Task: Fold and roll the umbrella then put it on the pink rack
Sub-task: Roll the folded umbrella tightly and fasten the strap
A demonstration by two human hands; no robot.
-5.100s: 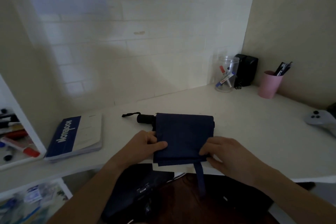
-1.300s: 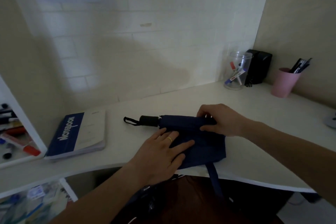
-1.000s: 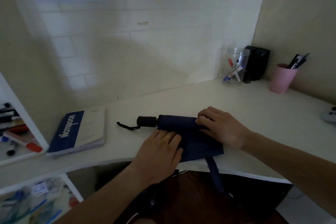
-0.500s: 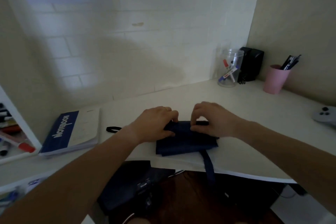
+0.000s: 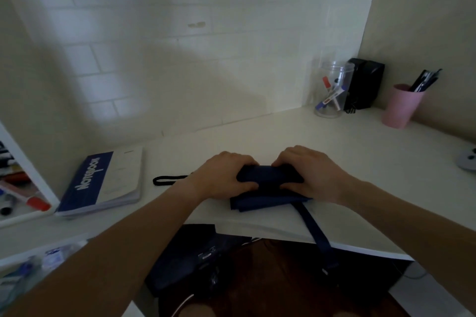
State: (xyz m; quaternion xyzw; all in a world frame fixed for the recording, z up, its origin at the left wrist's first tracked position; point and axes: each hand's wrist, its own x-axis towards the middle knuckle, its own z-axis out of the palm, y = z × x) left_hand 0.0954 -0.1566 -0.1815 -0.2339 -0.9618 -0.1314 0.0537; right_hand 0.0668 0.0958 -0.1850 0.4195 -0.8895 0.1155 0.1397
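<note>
The navy folding umbrella [image 5: 268, 183] lies crosswise on the white desk [image 5: 347, 162], partly rolled into a thick bundle. My left hand [image 5: 221, 177] grips its left end, fingers curled over the top of the roll. My right hand [image 5: 311, 175] grips the right end the same way. A flat layer of fabric still lies under the roll toward me. The closing strap [image 5: 314, 231] hangs off the desk's front edge. The black wrist loop [image 5: 167, 179] sticks out to the left; the handle is hidden by my left hand. No pink rack is in sight.
A blue and white notebook [image 5: 103, 183] lies at the left. A clear jar with markers [image 5: 332, 90], a black box [image 5: 364, 83] and a pink cup of pens [image 5: 401, 105] stand at the back right. A white shelf with markers [image 5: 18, 188] is at far left.
Both hands moved from pressing the flat fabric to gripping the two ends. The canopy has been rolled toward me into a thicker bundle, and the flat part has shrunk.
</note>
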